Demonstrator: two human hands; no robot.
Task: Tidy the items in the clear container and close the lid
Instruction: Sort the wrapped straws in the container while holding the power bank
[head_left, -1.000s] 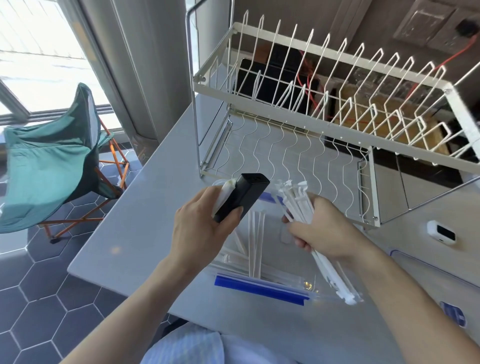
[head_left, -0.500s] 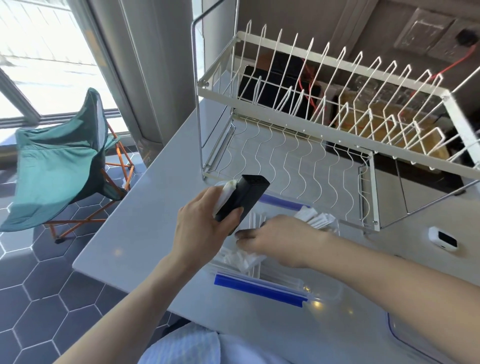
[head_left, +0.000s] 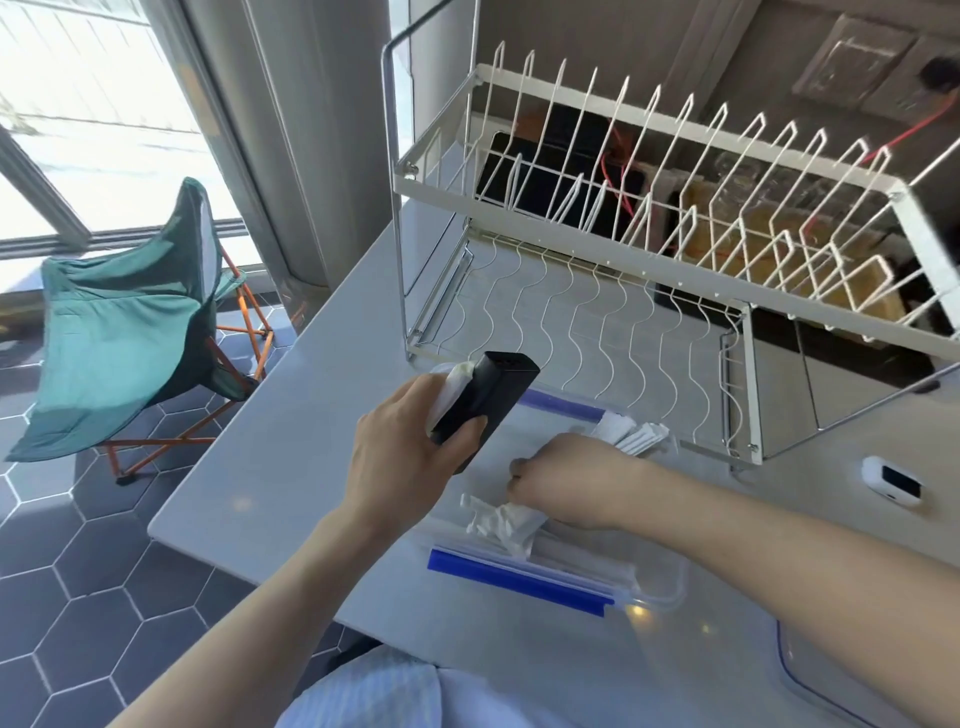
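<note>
A clear container (head_left: 660, 582) with blue clips on its near and far edges lies open on the grey table, just in front of the dish rack. My left hand (head_left: 410, 452) holds a black box (head_left: 483, 400) and a white packet above the container's left end. My right hand (head_left: 566, 478) is down inside the container, fingers curled over a bundle of white wrapped sticks (head_left: 501, 522). The bundle's far ends (head_left: 631, 434) stick out beyond my wrist. The clear lid (head_left: 852, 680) with a blue rim lies at the bottom right, partly cut off.
A white two-tier wire dish rack (head_left: 649, 249) stands right behind the container. A small white device (head_left: 891, 480) lies on the table to the right. A green folding chair (head_left: 130, 322) stands on the tiled floor, left of the table edge.
My right hand, which held the white sticks raised above the container, has lowered them flat inside it and now rests on them. My left hand has kept the black box in place.
</note>
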